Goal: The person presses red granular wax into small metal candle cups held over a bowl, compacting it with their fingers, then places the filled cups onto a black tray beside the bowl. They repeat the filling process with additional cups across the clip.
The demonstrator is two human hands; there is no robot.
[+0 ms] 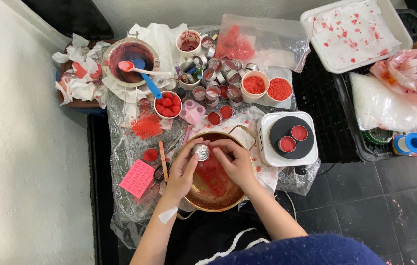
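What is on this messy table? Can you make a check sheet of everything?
Surface: low table wrapped in clear plastic, red-stained.
Job's things: small round tin held over a brass bowl of red bits.
Clutter: empty tins, cups of red granules, crumpled tissues, pink sticky note.
Hands: left hand and right hand both grip the tin.
Cables: thin cord below the white hot plate, which holds two tins.
Surroundings: dark tiled floor, white wall.
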